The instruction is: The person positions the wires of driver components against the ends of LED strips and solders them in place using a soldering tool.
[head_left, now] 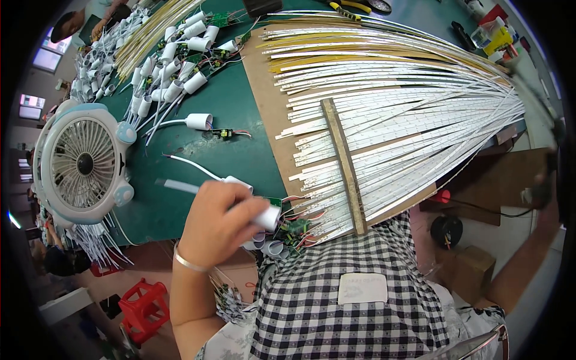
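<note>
My left hand (219,219) is closed with its fingertips on a white plastic cylinder (268,218), whose open end faces right. From the back of the same hand juts a slim grey strip (177,186); its kind I cannot make out. Just beyond the knuckles lies another white cylinder (237,182) with a white cable (192,164). Small green circuit boards (294,228) with red and white wires sit beside the hand, at the ends of white LED strips (408,144). Far right, my right hand (543,187) is a dark blur near the rim; its fingers cannot be read.
A bar (343,165) lies across the fanned strips on brown board (264,90). A white-and-blue fan (84,162) stands left. White cylinders with cables (171,72) heap at the back left. Pliers (348,9) lie at the far edge. A red stool (144,309) stands below.
</note>
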`<state>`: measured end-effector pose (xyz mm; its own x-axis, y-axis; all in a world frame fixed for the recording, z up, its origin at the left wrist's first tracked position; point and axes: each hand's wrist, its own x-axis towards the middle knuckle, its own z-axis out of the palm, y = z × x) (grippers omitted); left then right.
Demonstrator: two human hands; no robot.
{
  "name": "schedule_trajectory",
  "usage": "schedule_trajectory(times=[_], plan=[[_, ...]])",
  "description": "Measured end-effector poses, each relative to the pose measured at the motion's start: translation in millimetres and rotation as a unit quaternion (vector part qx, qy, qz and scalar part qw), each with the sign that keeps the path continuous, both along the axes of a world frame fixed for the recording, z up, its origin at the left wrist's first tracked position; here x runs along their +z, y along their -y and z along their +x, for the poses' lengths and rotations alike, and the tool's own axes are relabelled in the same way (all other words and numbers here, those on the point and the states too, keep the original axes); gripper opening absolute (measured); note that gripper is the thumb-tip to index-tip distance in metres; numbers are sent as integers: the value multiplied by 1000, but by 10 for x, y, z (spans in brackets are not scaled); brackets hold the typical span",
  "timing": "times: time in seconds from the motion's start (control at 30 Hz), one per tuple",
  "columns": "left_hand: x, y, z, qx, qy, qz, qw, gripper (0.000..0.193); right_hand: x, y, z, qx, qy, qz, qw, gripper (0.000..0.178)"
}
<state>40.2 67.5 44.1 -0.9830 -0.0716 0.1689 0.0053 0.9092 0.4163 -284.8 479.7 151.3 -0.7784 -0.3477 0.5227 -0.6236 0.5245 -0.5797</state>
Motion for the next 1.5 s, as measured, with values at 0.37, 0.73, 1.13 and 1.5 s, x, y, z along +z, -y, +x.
schedule_trajectory(times=[0.37, 0.73, 1.13, 1.5], plan=[[-100, -311, -109, -7, 52, -14, 999, 28, -974, 630, 485, 101, 325, -189, 921, 45], [-290, -370, -133, 56, -50, -126, 989, 32, -1184, 723, 811, 72, 315, -258, 911, 47], [-276, -416, -90, -1, 42, 51, 998, 19, -1294, 942, 938, 110, 358, -293, 880, 50], [-391, -389, -409, 58, -19, -90, 994, 16, -1319, 911, 972, 111, 375, -304, 869, 49]])
